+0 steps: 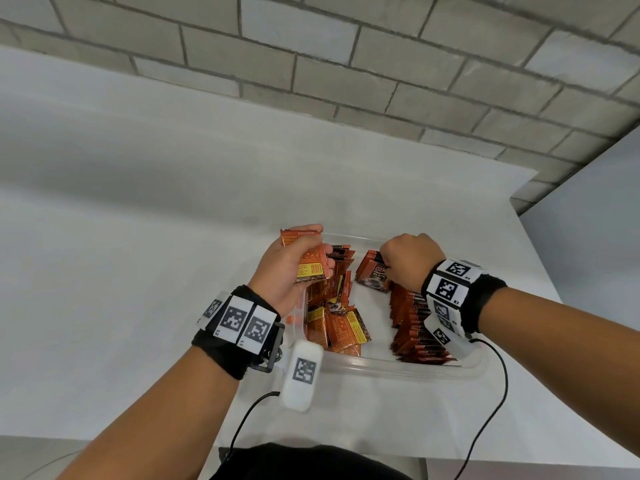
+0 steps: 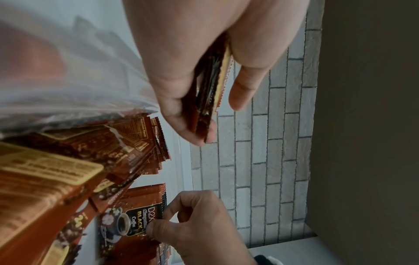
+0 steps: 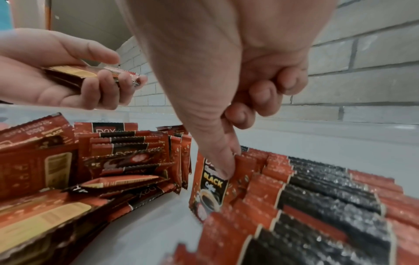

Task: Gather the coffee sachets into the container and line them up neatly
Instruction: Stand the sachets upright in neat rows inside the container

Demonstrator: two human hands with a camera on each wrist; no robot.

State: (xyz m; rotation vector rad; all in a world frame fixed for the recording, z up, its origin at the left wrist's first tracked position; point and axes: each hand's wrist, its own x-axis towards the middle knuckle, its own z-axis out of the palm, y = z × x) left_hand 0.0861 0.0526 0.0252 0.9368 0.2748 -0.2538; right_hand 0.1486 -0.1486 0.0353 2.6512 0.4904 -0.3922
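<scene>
Two groups of coffee sachets sit inside the clear container (image 1: 408,370): a neat row (image 1: 414,327) standing on edge along its right side, and a loose heap (image 1: 332,306) leaning every way on the left. At the far end of the row the right hand (image 1: 410,261) pinches the top edge of the front sachet (image 3: 212,186) between thumb and forefinger, its other fingers curled in, holding the packet upright against its neighbours. The left hand (image 1: 294,268) hovers above the container's left edge, its grip closed round a small stack of sachets (image 1: 306,254) held flat together, thumb on one face and fingers on the other. The step in hand looks like adding sachets to the row. To do it well, square the stack's edges first, turn the printed faces the same way as the row, and slide it down just beside the front sachet while the right hand braces that sachet against tipping. The slippery foil may fan out if the grip loosens early. The container rests on a white worktop (image 1: 138,271) below a grey brick wall (image 1: 346,64).
</scene>
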